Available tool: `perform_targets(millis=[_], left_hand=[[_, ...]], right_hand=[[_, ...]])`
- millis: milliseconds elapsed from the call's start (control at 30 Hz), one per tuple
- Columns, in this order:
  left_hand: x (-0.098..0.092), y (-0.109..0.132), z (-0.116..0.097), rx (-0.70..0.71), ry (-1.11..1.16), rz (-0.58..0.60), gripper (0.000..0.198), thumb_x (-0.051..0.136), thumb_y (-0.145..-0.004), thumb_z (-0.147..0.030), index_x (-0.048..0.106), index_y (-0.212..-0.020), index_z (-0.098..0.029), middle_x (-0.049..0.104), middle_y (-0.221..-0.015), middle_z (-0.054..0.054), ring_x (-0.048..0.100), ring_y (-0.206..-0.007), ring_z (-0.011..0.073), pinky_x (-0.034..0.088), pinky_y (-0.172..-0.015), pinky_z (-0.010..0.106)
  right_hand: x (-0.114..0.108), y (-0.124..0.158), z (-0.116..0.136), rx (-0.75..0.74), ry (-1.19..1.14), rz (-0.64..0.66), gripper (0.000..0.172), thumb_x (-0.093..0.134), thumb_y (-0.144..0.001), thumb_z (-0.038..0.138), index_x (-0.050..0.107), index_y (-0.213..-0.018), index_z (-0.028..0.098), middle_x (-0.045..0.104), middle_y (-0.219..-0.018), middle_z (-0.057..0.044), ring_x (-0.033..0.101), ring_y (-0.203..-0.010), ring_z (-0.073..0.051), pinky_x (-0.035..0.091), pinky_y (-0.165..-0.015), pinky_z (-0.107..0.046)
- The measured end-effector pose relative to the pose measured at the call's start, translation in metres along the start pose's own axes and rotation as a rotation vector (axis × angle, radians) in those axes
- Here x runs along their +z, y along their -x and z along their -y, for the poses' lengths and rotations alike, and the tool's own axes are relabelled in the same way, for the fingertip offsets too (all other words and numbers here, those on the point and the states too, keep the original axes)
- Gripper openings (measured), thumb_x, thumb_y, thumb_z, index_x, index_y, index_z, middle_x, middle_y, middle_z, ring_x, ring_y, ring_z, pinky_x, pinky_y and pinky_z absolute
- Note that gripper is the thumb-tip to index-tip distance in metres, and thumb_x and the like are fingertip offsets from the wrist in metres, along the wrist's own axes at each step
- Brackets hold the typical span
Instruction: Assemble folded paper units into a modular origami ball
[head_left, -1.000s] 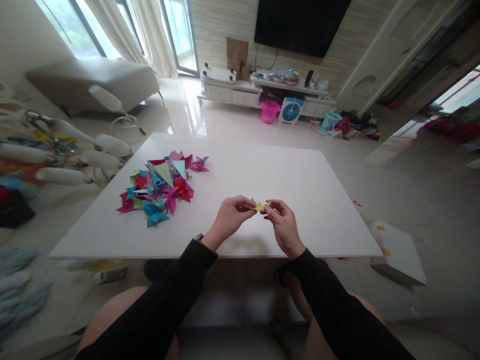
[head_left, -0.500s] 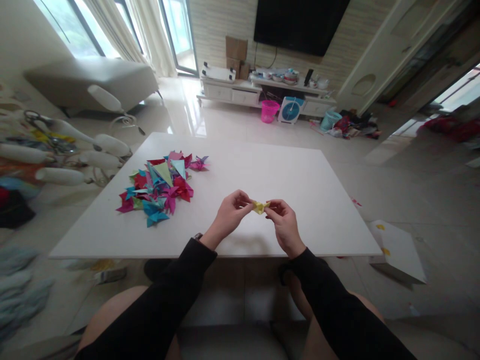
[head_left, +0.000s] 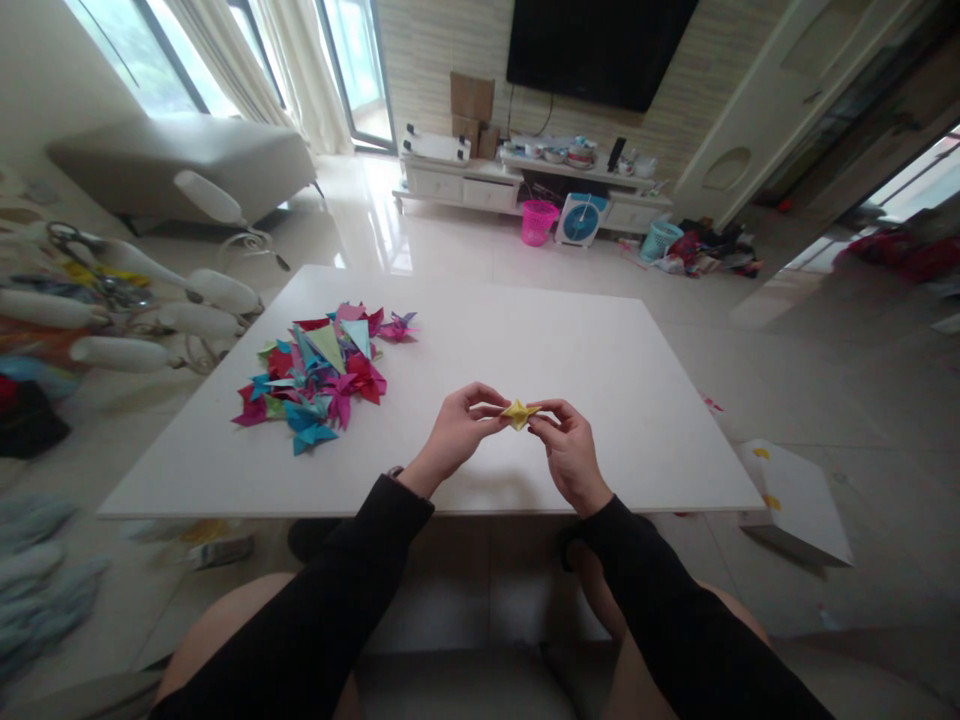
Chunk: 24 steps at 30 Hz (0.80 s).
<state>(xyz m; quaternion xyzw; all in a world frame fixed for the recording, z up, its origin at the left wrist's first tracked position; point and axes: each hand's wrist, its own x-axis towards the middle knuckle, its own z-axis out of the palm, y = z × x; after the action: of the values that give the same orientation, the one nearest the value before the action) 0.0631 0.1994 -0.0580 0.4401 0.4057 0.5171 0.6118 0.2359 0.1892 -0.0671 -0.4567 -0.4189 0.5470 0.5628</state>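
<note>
Between my hands, above the near part of the white table (head_left: 525,330), is a small yellow folded paper (head_left: 519,414), its middle raised in creases. My left hand (head_left: 466,428) pinches its left end between thumb and fingers. The right end is pinched the same way by my right hand (head_left: 571,452). Fingertips cover both ends of the paper. Off to the left on the tabletop lies a heap of folded paper cranes (head_left: 319,370) in pink, red, blue and green, with one pink-purple crane (head_left: 398,327) at the heap's right edge.
A white box (head_left: 799,500) stands on the floor by the table's right side. Chairs with white rounded parts (head_left: 196,320) stand at the left. Beyond the table are a pink basket (head_left: 538,223), a blue fan (head_left: 581,219) and a low cabinet (head_left: 457,187).
The yellow paper has turned slightly and now shows a wider, more spread middle between my fingers. My hands have barely shifted, and the heap of cranes is unchanged.
</note>
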Motion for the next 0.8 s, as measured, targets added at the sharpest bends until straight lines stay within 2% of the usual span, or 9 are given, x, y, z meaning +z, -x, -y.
perform_targets(millis=[233, 400, 600, 800], left_hand=[[0.0000, -0.0011, 0.0024, -0.001, 0.001, -0.024, 0.041, 0.091, -0.064, -0.032, 0.062, -0.086, -0.014, 0.075, -0.097, 0.008, 0.074, -0.090, 0.0221, 0.058, -0.085, 0.040], [-0.0008, -0.0016, 0.0035, 0.018, 0.021, -0.005, 0.039, 0.090, -0.067, -0.031, 0.062, -0.088, -0.014, 0.076, -0.104, 0.010, 0.074, -0.094, 0.0220, 0.057, -0.088, 0.039], [-0.0003, -0.0019, 0.0040, 0.005, 0.018, -0.009, 0.036, 0.089, -0.067, -0.030, 0.063, -0.088, -0.015, 0.077, -0.102, 0.010, 0.073, -0.096, 0.0218, 0.056, -0.091, 0.040], [0.0001, -0.0024, 0.0045, -0.012, 0.049, -0.003, 0.035, 0.088, -0.067, -0.027, 0.063, -0.088, -0.015, 0.077, -0.102, 0.009, 0.073, -0.093, 0.0211, 0.056, -0.089, 0.039]], right_hand=[[0.0008, 0.0009, 0.0026, -0.019, -0.027, 0.043, 0.020, 0.082, -0.072, 0.024, 0.073, -0.090, 0.024, 0.075, -0.098, -0.002, 0.069, -0.089, -0.019, 0.052, -0.085, -0.035], [0.0024, 0.0045, 0.0057, -0.013, 0.010, 0.130, 0.032, 0.085, -0.070, 0.024, 0.073, -0.099, 0.026, 0.075, -0.102, -0.002, 0.069, -0.093, -0.019, 0.054, -0.082, -0.034], [0.0033, 0.0050, 0.0072, -0.003, 0.065, 0.124, 0.036, 0.086, -0.068, 0.027, 0.072, -0.101, 0.026, 0.075, -0.107, -0.004, 0.069, -0.089, -0.019, 0.055, -0.076, -0.033], [0.0047, 0.0047, 0.0078, -0.011, 0.070, 0.108, 0.036, 0.087, -0.067, 0.030, 0.070, -0.098, 0.026, 0.075, -0.106, -0.004, 0.069, -0.092, -0.020, 0.057, -0.078, -0.034]])
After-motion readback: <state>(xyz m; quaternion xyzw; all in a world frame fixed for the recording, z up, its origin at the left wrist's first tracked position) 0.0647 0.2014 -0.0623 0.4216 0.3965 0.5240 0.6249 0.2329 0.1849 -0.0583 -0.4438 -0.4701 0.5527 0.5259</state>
